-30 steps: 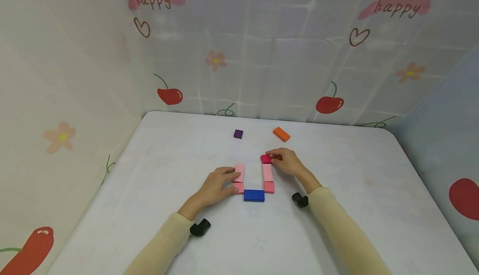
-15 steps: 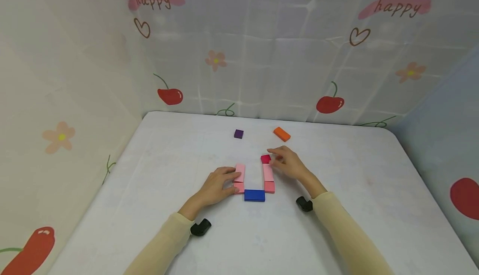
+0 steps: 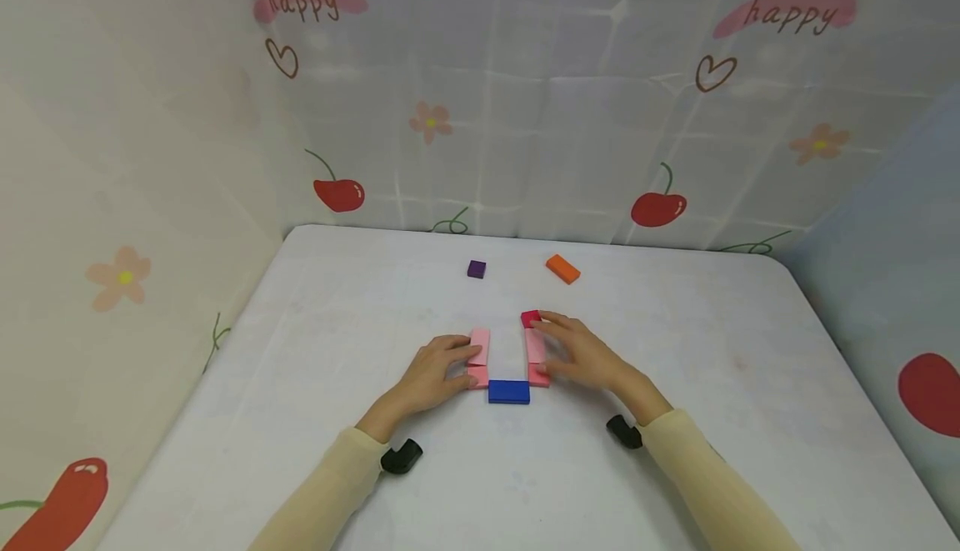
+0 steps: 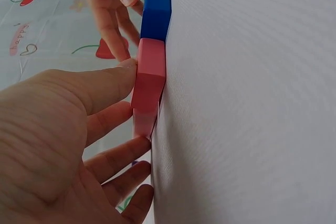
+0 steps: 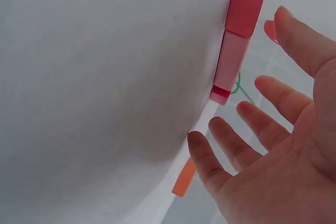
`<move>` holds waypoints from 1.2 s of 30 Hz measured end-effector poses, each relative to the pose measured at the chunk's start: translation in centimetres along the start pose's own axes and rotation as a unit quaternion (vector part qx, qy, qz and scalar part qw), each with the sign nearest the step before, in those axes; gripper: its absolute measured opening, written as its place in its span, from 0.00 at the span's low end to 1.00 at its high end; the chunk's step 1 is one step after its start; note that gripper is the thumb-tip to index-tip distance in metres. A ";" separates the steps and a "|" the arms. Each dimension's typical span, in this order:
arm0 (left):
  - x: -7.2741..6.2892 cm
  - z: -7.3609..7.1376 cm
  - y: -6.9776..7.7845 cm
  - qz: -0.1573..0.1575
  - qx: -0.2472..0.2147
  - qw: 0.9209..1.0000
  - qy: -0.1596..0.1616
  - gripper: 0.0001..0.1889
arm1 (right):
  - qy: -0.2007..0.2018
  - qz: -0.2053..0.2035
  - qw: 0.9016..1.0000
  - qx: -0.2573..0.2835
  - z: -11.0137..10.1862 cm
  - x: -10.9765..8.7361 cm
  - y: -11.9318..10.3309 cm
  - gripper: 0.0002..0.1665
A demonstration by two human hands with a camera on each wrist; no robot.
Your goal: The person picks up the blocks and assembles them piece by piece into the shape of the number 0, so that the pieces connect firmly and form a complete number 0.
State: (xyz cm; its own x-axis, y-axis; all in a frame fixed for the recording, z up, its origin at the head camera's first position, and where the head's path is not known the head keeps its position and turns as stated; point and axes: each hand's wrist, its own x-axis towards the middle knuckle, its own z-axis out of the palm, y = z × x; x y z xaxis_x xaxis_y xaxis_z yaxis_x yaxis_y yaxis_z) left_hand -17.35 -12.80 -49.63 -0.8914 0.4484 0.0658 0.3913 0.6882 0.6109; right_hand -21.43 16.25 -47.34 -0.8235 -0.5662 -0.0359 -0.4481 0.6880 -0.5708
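Small flat blocks lie in a U shape on the white table. A blue block [image 3: 509,393] forms its near side. On the left are a darker pink block [image 3: 477,373] and a light pink block [image 3: 481,339]; my left hand [image 3: 429,376] rests its thumb on the darker one, its index finger on the light one. The right column has a darker pink block [image 5: 245,6], a light pink block [image 5: 232,60] and a crimson block [image 3: 529,318] at its far end. Beside this column my right hand [image 3: 588,357] spreads its fingers, holding nothing; the right wrist view shows them apart from the blocks.
Toward the back of the white table [image 3: 375,284] lie a small purple block [image 3: 476,269] and an orange block [image 3: 563,269]. A patterned curtain [image 3: 525,117] hangs behind the table's far edge, and more printed sheeting stands at both sides.
My right hand has left the crimson block and come nearer and lower beside the right column, its fingers spreading. The left hand and the blocks stay in place.
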 end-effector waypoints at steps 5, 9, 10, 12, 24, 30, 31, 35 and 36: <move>0.0 0.1 0.0 -0.003 0.000 1.000 0.002 0.26 | -0.004 -0.002 1.000 -0.003 0.2 -0.2 0.1 0.41; 0.0 0.2 0.0 -0.004 0.001 1.000 0.004 0.25 | -0.005 -0.007 1.000 -0.002 0.2 -0.4 0.1 0.39; 0.0 0.2 0.0 -0.003 0.001 1.000 0.004 0.25 | -0.005 -0.007 1.000 -0.001 0.2 -0.4 0.1 0.39; 0.0 0.2 0.0 0.000 0.002 1.000 0.007 0.25 | -0.005 -0.008 1.000 -0.001 0.2 -0.5 0.1 0.38; 0.0 0.2 0.0 0.007 -0.002 1.000 0.014 0.25 | -0.003 -0.016 1.000 -0.003 0.3 -0.5 0.4 0.37; 0.0 0.2 -0.1 0.006 -0.003 1.000 0.014 0.25 | -0.007 -0.011 1.000 -0.006 0.4 -0.4 0.6 0.37; 0.0 0.2 -0.1 0.007 -0.003 1.000 0.014 0.25 | -0.007 -0.011 1.000 -0.006 0.4 -0.5 0.6 0.37; 0.1 0.1 -0.1 -0.002 -0.012 1.000 0.009 0.25 | -0.007 -0.009 1.000 -0.003 0.4 -0.5 0.5 0.37; 0.2 0.0 0.0 -0.005 -0.019 1.000 0.008 0.25 | -0.007 -0.008 1.000 -0.002 0.4 -0.5 0.5 0.37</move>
State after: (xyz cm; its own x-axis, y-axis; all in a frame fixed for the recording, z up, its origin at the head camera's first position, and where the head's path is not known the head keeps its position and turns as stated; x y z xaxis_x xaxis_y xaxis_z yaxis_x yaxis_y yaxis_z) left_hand -17.51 -12.77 -49.61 -0.8988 0.4325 0.0714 0.3734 0.6703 0.6413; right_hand -21.10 16.70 -47.90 -0.8116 -0.5830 -0.0386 -0.4619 0.6807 -0.5685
